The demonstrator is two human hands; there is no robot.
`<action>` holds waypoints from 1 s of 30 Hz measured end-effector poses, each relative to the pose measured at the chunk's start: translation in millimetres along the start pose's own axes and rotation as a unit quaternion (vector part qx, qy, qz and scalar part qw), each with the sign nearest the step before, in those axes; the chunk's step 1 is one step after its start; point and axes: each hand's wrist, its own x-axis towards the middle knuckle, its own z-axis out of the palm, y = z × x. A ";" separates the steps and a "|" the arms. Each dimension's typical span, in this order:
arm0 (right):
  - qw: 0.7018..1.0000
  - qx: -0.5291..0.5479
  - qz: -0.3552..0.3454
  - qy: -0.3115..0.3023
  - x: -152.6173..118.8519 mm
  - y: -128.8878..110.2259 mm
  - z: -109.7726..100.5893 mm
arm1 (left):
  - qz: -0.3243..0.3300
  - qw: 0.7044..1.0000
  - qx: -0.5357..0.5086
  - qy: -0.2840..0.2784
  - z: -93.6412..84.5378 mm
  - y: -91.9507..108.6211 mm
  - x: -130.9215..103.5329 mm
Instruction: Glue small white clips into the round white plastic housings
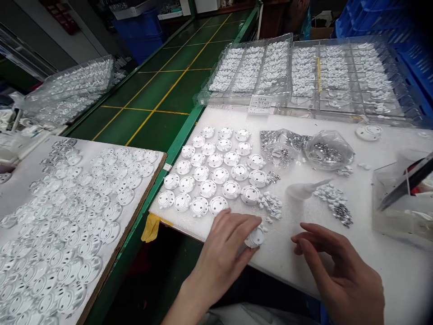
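My left hand (227, 246) is closed on a small round white plastic part (255, 237) at the near edge of the white foam-topped table, fingers and thumb around its sides. My right hand (333, 262) hovers just to the right, fingers curved and loosely apart from the thumb, with nothing visible between them. Beyond my left hand, rows of round white discs (219, 176) with dark holes lie on the foam. A small heap of white pieces (271, 205) is near the held part. Past my right hand, a white squeeze bottle (301, 190) with a thin nozzle lies on its side.
Bags of small metal parts (328, 150) lie mid-table, near loose white and metal pieces (333, 203). Clear trays (294, 76) of white parts line the back. A clear bin (399, 203) stands at right. Left are a green conveyor (162, 90) and a board covered with discs (77, 216).
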 end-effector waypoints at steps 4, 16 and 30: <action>1.000 -0.006 -0.008 -0.011 1.1 -3.5 -0.4 | -0.024 0.992 0.125 -0.013 -8.5 -6.9 -8.5; 0.995 -0.045 -0.086 -0.018 4.9 -2.5 0.1 | -0.012 0.987 0.149 -0.052 -16.7 -16.0 3.6; 0.991 -0.006 -0.132 -0.033 10.2 -6.4 3.6 | 0.034 0.973 0.227 0.000 -13.7 -28.2 -2.8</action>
